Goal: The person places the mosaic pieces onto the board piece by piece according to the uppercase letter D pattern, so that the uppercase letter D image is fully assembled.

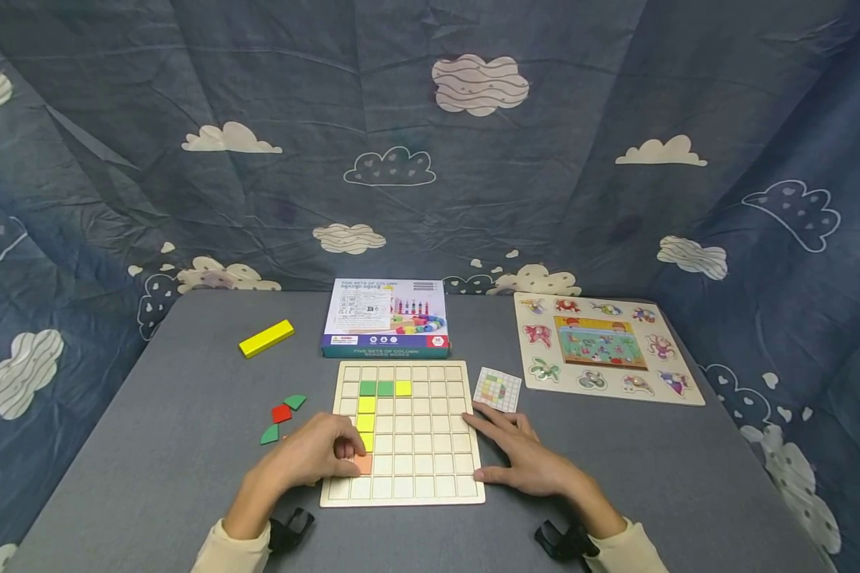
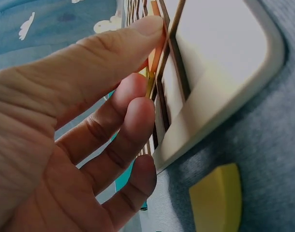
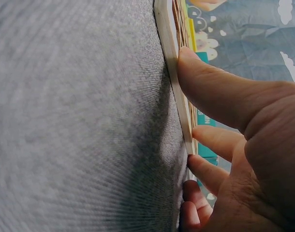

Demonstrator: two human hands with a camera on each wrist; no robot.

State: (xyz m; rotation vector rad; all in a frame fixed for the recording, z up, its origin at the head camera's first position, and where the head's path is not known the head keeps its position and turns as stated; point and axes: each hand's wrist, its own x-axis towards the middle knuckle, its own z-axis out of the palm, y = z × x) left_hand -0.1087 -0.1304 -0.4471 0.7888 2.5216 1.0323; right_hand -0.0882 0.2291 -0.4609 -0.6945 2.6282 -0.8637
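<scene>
A pale wooden grid board [image 1: 430, 464] lies flat on the table. Its cells hold green tiles [image 1: 368, 388], a yellow tile [image 1: 403, 388] beside them and several more yellow tiles [image 1: 366, 404] running down the second column. My left hand [image 1: 322, 452] is over the board's left side, thumb and fingertips at an orange square tile [image 1: 362, 464] just below the yellow ones. In the left wrist view the thumb presses along the orange tile [image 2: 155, 57], fingers curled beside it. My right hand [image 1: 519, 454] rests along the board's right edge, thumb and fingers extended against it.
Left of the board lie green pieces [image 1: 295, 402], a red piece [image 1: 282, 413] and a long yellow bar [image 1: 267, 339]. A game box [image 1: 387, 318] stands behind. To the right are a small pattern card [image 1: 498, 390] and an animal picture board [image 1: 612, 382].
</scene>
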